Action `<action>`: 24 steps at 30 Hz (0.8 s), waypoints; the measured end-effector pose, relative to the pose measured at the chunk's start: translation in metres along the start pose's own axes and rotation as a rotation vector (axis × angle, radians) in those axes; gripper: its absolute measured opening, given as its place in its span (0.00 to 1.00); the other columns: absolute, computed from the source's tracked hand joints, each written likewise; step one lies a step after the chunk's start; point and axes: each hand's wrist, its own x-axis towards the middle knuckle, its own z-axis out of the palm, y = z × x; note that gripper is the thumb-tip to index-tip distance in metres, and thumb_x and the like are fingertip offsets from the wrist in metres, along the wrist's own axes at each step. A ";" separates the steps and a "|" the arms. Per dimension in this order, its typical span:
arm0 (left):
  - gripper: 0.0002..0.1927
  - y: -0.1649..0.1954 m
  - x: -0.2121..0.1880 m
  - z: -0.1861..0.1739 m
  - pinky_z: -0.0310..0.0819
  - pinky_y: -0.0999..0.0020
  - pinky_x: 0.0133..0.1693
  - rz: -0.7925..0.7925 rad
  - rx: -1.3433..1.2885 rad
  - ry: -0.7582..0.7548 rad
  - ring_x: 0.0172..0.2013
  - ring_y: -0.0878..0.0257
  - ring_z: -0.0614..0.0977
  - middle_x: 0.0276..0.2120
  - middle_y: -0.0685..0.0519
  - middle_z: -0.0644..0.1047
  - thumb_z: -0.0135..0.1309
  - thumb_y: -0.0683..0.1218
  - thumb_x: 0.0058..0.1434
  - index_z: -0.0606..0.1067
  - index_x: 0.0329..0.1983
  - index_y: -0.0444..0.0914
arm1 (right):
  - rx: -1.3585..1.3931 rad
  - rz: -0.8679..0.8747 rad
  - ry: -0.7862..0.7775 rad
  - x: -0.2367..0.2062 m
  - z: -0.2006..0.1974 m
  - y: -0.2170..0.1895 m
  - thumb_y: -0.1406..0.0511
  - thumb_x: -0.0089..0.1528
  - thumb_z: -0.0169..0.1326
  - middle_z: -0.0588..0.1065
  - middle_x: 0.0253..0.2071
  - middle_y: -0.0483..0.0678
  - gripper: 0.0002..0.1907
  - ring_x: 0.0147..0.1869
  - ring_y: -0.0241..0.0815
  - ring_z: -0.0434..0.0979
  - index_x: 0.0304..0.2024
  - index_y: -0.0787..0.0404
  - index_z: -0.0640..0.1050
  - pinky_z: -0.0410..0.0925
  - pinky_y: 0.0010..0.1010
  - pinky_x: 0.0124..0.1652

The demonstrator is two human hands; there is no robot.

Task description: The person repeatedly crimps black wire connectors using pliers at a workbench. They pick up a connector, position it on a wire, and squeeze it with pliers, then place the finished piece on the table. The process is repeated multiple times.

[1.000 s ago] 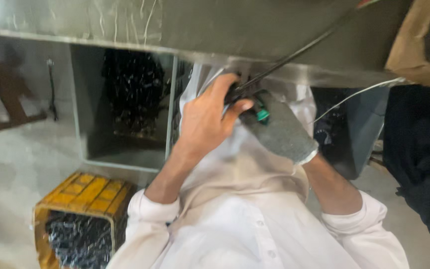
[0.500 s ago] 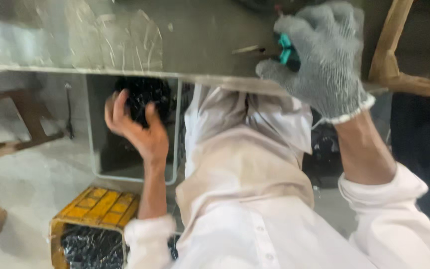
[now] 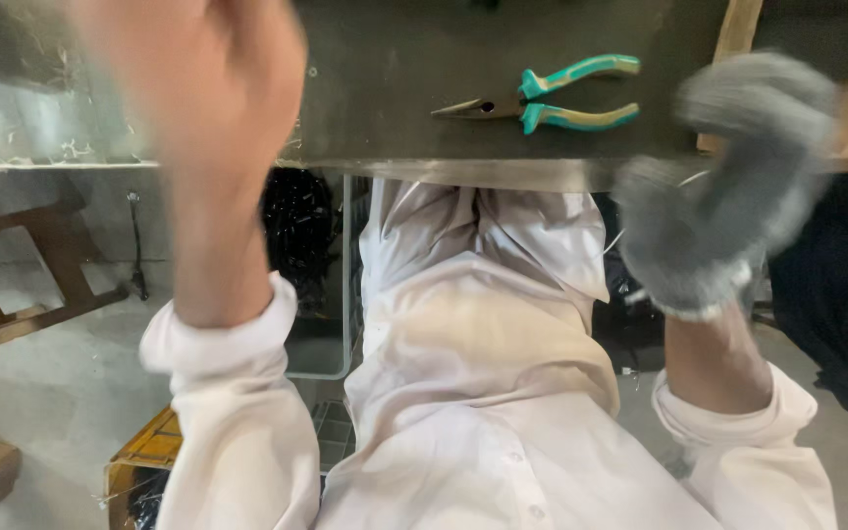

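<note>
The pliers (image 3: 542, 98) lie flat on the dark metal tabletop (image 3: 385, 88), near its front edge, teal-and-yellow handles pointing right and the slim nose pointing left — nobody is touching them. The right hand (image 3: 728, 186), in a grey knit glove, is raised just right of the handles, its fingers curled in; it is blurred, and I cannot tell whether anything is in it. The bare left hand (image 3: 213, 88) is lifted close to the camera, well left of the pliers — a blur too, its grip unreadable. Below the table edge show white clothing (image 3: 483, 373) and, down on the floor, a yellow crate (image 3: 144, 461).
</note>
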 end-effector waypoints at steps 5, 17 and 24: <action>0.06 0.083 -0.009 -0.036 0.65 0.64 0.35 0.436 0.014 -0.183 0.33 0.60 0.73 0.32 0.56 0.73 0.58 0.48 0.74 0.76 0.42 0.42 | 0.181 0.113 -0.316 0.005 0.003 -0.053 0.67 0.67 0.54 0.74 0.42 0.55 0.08 0.50 0.52 0.76 0.45 0.66 0.73 0.72 0.41 0.52; 0.11 0.056 -0.092 -0.002 0.81 0.68 0.35 -0.502 -1.075 0.046 0.33 0.68 0.83 0.34 0.52 0.78 0.61 0.41 0.64 0.71 0.43 0.34 | 0.331 0.308 -0.744 -0.014 0.018 -0.050 0.68 0.59 0.61 0.79 0.39 0.52 0.13 0.41 0.51 0.82 0.46 0.63 0.78 0.72 0.36 0.41; 0.10 0.044 -0.113 -0.001 0.77 0.76 0.30 -0.277 -0.788 -0.222 0.29 0.68 0.80 0.33 0.51 0.80 0.64 0.38 0.68 0.74 0.47 0.32 | 0.456 0.367 -0.685 -0.006 0.018 -0.057 0.63 0.59 0.59 0.76 0.46 0.55 0.22 0.46 0.52 0.80 0.53 0.66 0.71 0.72 0.38 0.45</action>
